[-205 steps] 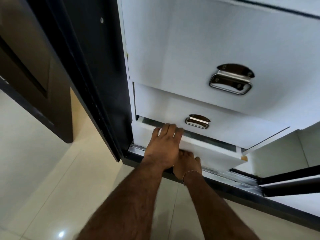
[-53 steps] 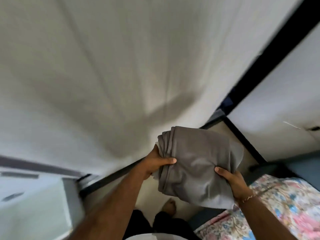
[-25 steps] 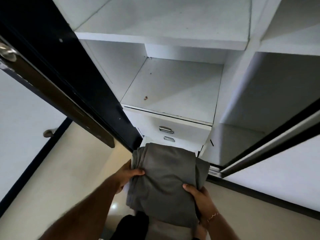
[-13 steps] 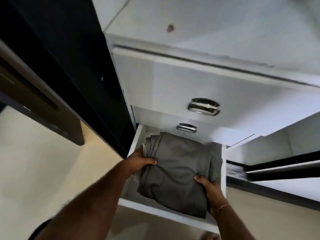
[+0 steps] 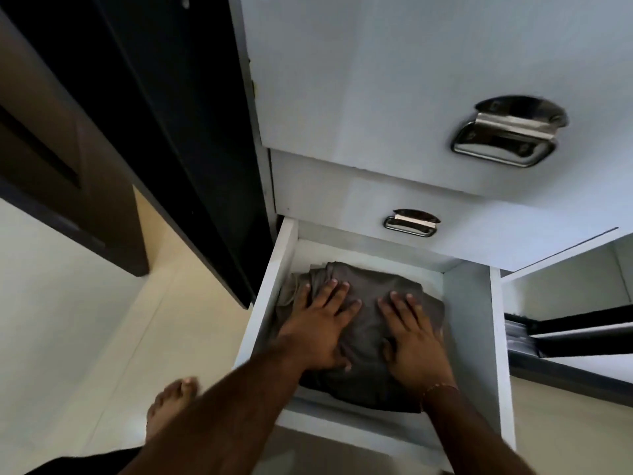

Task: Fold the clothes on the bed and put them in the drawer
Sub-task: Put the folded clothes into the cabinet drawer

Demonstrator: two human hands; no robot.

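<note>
The white wardrobe [image 5: 394, 80] is seen with its bottom drawer [image 5: 469, 337] pulled out. A folded grey garment [image 5: 370, 337] is laid inside that drawer. It is pressed flat by the left hand [image 5: 318, 330] and right hand [image 5: 416, 344], fingers spread straight, nothing gripped.

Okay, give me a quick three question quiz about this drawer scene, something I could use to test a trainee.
1. True or false: the grey folded garment lies inside the open bottom drawer.
2. What is the left hand doing? A) pulling a handle B) pressing flat on the garment C) hanging idle
3. How many metal handles show on the closed drawers above?

Key:
1. True.
2. B; the right hand presses flat on it too.
3. Two: an upper handle and a lower handle.
</note>
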